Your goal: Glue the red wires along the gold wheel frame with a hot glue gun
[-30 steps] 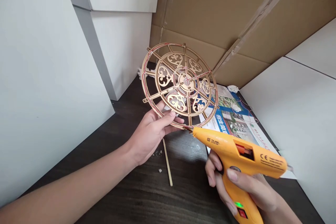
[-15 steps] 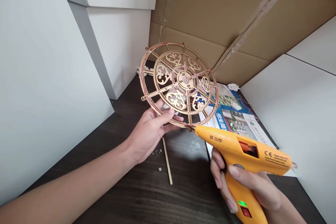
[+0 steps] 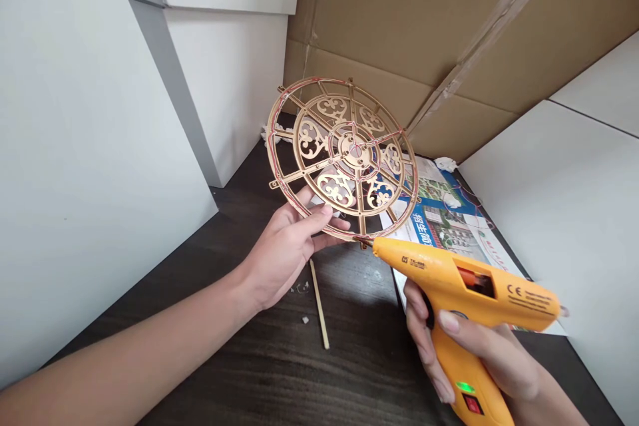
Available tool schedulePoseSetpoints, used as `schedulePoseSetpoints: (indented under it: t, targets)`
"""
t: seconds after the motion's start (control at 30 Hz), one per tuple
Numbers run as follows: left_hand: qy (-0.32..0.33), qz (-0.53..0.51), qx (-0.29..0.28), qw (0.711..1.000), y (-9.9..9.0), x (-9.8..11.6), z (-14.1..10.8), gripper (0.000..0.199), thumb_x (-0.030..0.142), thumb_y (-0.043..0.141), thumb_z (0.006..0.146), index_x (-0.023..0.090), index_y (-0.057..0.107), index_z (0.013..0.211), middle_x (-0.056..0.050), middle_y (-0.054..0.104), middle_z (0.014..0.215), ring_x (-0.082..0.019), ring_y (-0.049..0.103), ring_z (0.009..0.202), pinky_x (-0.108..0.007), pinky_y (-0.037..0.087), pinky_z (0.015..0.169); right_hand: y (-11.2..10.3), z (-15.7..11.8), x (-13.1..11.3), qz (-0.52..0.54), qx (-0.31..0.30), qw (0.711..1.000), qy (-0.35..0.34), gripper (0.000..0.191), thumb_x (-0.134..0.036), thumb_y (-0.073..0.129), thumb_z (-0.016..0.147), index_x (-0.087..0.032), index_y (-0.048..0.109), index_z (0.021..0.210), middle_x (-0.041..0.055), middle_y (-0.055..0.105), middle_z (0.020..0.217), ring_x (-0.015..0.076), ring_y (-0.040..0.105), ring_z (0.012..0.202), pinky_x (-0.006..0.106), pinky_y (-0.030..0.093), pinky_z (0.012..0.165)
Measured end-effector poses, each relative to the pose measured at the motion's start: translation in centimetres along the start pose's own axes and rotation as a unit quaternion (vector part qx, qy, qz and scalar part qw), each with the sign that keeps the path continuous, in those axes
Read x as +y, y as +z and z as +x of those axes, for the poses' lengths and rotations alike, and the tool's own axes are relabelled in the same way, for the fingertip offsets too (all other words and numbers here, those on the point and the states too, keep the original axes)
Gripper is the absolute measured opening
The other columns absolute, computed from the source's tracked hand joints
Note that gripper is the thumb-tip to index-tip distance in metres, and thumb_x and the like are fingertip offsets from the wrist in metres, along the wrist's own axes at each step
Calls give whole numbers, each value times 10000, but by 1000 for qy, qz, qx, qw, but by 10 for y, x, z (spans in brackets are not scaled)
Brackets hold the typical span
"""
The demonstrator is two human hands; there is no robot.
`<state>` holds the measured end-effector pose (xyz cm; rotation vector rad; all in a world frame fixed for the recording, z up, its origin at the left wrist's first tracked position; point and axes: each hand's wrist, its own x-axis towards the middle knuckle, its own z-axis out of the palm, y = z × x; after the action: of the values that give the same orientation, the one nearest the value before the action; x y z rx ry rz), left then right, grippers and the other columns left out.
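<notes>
My left hand (image 3: 292, 246) grips the lower rim of a round, gold-coloured openwork frame (image 3: 309, 170), thumb in front and fingers behind. The frame is tilted up above the table, with scroll ornaments between its spokes and thin red wire running along its rings. My right hand (image 3: 479, 346) is wrapped round the handle of a yellow hot glue gun (image 3: 449, 273). Its nozzle is at the frame's bottom rim, just right of my left fingers; whether it touches I cannot tell. A green light glows on the handle above a red switch.
A thin wooden stick (image 3: 319, 306) and small whitish scraps (image 3: 305, 320) lie on the dark table (image 3: 239, 359). Printed leaflets (image 3: 459, 233) with crumpled white bits (image 3: 446, 164) are at the right. Cardboard (image 3: 369, 13) stands behind, white panels (image 3: 100, 146) at both sides.
Almost nothing differs. The glue gun and my right hand appear shifted very slightly to the right, and the whole view has moved a touch. Both hands keep their holds.
</notes>
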<state>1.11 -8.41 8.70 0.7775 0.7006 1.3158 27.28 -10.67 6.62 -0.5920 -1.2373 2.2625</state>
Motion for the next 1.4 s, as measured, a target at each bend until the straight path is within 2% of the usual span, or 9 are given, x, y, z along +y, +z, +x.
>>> schedulePoseSetpoints:
  t: [0.17, 0.37, 0.53, 0.77, 0.93, 1.1, 1.23, 1.4]
  targets:
    - [-11, 3, 10, 1000, 0, 0, -2, 255, 257, 626, 934, 194, 605, 1180, -20, 589, 1023, -128, 611, 941, -345, 566, 943, -3, 0, 6, -18, -1, 1000, -7, 286, -421, 470, 1056, -135, 462, 1035, 93, 657, 948, 99, 704, 683, 150, 512, 643]
    - [-23, 0, 6, 1000, 1, 2, -3, 331, 271, 633, 935, 212, 588, 1257, -16, 594, 1029, -132, 606, 957, -381, 546, 980, -3, 0, 10, -25, -9, 1000, -8, 302, -445, 478, 1045, -143, 481, 1052, 89, 627, 1023, 118, 709, 720, 183, 535, 636]
    - [-27, -1, 7, 1000, 3, 4, -4, 291, 256, 627, 936, 193, 590, 1217, -15, 587, 1042, -127, 609, 949, -372, 552, 978, 0, 1, 9, -55, 16, 998, 3, 370, -502, 496, 1029, -134, 459, 1008, 82, 643, 943, 99, 683, 650, 179, 501, 637]
    - [-32, 4, 4, 999, 5, 5, -4, 332, 247, 615, 940, 212, 575, 1267, -29, 591, 1070, -117, 609, 928, -305, 573, 916, 7, 0, 6, -85, 28, 996, 17, 403, -537, 498, 1020, -137, 452, 1019, 83, 643, 948, 87, 673, 654, 184, 484, 664]
    - [-35, 5, 6, 999, 6, 6, -4, 221, 248, 622, 937, 188, 602, 1149, -9, 564, 977, -112, 609, 921, -269, 577, 873, 11, 2, 4, -164, 16, 986, 12, 460, -587, 446, 1028, -129, 469, 1072, 63, 639, 770, 86, 621, 661, 221, 485, 751]
    - [-46, 7, 9, 999, 7, 8, -5, 272, 247, 622, 940, 194, 596, 1205, -14, 577, 1015, -113, 614, 927, -266, 574, 868, 15, 4, 5, -149, 13, 989, 0, 397, -548, 466, 1030, -152, 466, 1059, 74, 609, 1003, 62, 639, 668, 196, 484, 675]
    - [-48, 8, 1, 999, 7, 8, -6, 303, 252, 624, 940, 201, 598, 1238, -21, 586, 1036, -100, 607, 913, -255, 572, 859, 20, 7, 0, -187, 17, 982, 5, 465, -605, 465, 1011, -141, 487, 1038, 91, 625, 975, 74, 629, 653, 227, 506, 697]
    - [-51, 9, 4, 999, 7, 9, -6, 267, 262, 631, 934, 212, 618, 1196, -11, 582, 1002, -101, 602, 908, -288, 568, 894, 25, 9, -5, -219, 22, 975, 13, 492, -633, 443, 1004, -145, 492, 1031, 129, 647, 1017, 87, 619, 622, 234, 504, 635]
